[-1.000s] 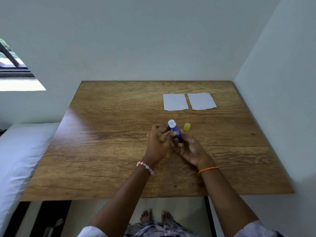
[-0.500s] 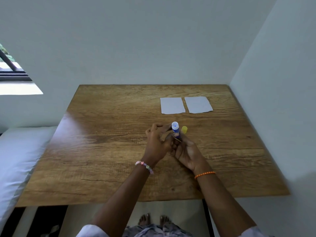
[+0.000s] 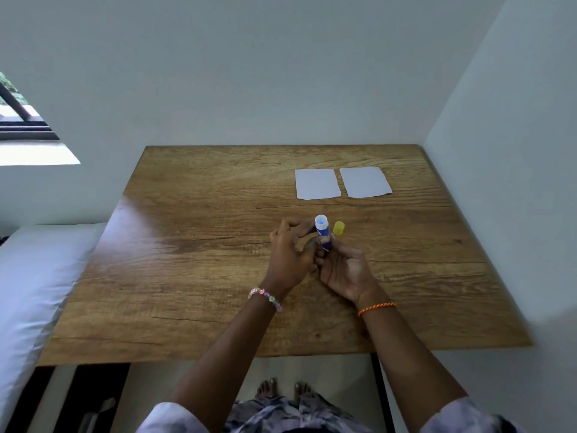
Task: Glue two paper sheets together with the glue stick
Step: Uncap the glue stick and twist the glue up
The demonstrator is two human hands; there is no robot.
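A blue glue stick (image 3: 323,231) with its cap off stands upright between my hands above the middle of the wooden table (image 3: 193,245). My left hand (image 3: 288,254) pinches its side and my right hand (image 3: 342,270) grips its base. The yellow cap (image 3: 338,228) sits on the table just right of the stick. Two white paper sheets lie flat side by side at the far right: the left sheet (image 3: 317,183) and the right sheet (image 3: 364,182), a narrow gap between them.
White walls close the table in at the back and right. A white mattress (image 3: 34,276) lies along the left edge. A window (image 3: 18,114) is at the far left. My bare feet (image 3: 284,390) show below the near table edge.
Both hands stay on the glue stick, with small finger shifts around it. The stick stands a little more upright than a second ago. The camera view drifted slightly.
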